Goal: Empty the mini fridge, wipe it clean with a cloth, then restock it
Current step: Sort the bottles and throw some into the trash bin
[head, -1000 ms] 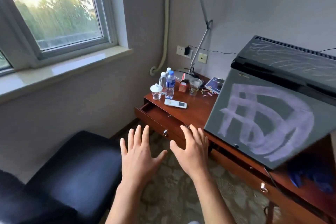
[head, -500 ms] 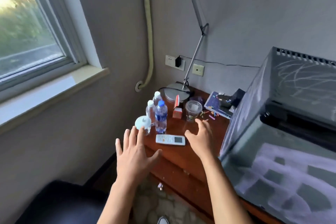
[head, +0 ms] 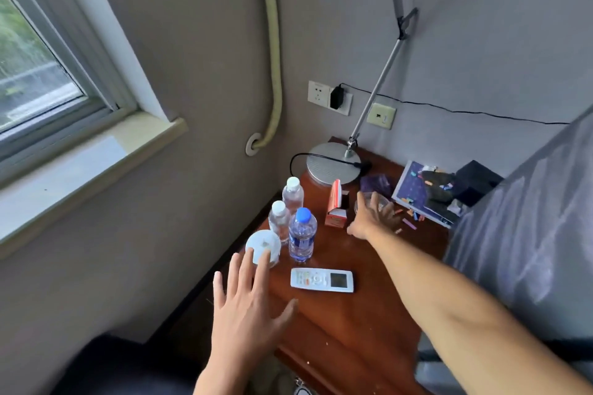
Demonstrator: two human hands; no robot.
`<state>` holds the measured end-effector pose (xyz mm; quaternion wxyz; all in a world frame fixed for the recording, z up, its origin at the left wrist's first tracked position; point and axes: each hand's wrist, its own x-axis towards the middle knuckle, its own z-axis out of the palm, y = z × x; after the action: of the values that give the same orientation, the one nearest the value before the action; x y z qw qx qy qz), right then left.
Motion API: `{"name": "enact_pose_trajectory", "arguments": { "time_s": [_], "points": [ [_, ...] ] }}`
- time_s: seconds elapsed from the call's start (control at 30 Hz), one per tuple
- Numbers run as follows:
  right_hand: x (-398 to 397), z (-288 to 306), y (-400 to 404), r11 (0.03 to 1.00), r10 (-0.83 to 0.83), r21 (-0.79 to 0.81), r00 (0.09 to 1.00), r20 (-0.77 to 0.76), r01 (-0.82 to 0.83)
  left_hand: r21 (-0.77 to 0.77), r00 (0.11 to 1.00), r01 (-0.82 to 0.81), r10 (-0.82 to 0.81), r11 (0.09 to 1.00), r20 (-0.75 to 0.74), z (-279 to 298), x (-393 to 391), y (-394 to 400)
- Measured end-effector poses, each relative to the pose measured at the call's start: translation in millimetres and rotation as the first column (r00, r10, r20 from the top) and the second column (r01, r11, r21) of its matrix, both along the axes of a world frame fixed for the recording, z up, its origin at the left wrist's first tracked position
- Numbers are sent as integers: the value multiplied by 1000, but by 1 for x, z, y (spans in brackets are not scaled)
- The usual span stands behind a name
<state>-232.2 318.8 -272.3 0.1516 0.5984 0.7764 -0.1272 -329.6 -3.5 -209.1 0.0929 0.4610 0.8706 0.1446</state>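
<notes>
At the far side of the counter [head: 369,324], the right hand [head: 372,218] has its grip spread around a clear glass cup [head: 372,202], fingers reaching over the rim but not visibly clamped; I cannot tell whether they touch it. Half a second ago that hand hovered nearer, level with the remote control [head: 322,280], so it has pushed forward to the cup. The left hand [head: 248,298] stays empty, fingers apart, and now lies close to the white lidded cup [head: 263,247] at the near left. Just beyond stand the blue-capped bottle [head: 301,234] and two clear bottles [head: 286,207], close together, with a small orange carton [head: 336,207] to their right. This suggests the person is gathering or clearing drinks from the counter, perhaps for restocking, rather than working at the fridge itself. The mini fridge [head: 529,234] fills the right edge: a dark, glossy body with pale, streaky smears across its surface. Only its outside shows, so whether the inside is emptied or wiped cannot be judged.
</notes>
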Motion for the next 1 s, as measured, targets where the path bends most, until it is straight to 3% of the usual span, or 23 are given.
{"name": "enact_pose_trajectory", "arguments": {
  "time_s": [0.13, 0.33, 0.43, 0.57, 0.73, 0.87, 1.0],
  "points": [
    [12, -12, -9, 988, 46, 149, 998, -41, -39, -19, 1000, 3, -3, 1000, 12, -1, -14, -12],
    [34, 0, -40, 995, -66, 66, 997, -35, 68, -11, 999, 37, -37, 999, 19, 9, -14, -40],
    [50, 15, -83, 983, -119, 132, 989, -83, 129, -4, 997, 71, -71, 997, 23, 12, -9, -66],
    [65, 54, -164, 953, -66, 278, 979, -194, 120, 34, 993, 120, -120, 992, 9, 25, 2, -111],
    [83, 112, -292, 907, 158, 419, 955, -252, -39, 70, 972, 236, -235, 969, -12, 39, 33, -156],
    [115, 159, -404, 895, 262, 433, 908, -325, -104, 72, 932, 352, -357, 933, 60, 49, 75, -189],
    [160, 190, -484, 914, 272, 386, 890, -366, -121, 197, 875, 402, -439, 894, 204, 58, 119, -212]
  ]
}}
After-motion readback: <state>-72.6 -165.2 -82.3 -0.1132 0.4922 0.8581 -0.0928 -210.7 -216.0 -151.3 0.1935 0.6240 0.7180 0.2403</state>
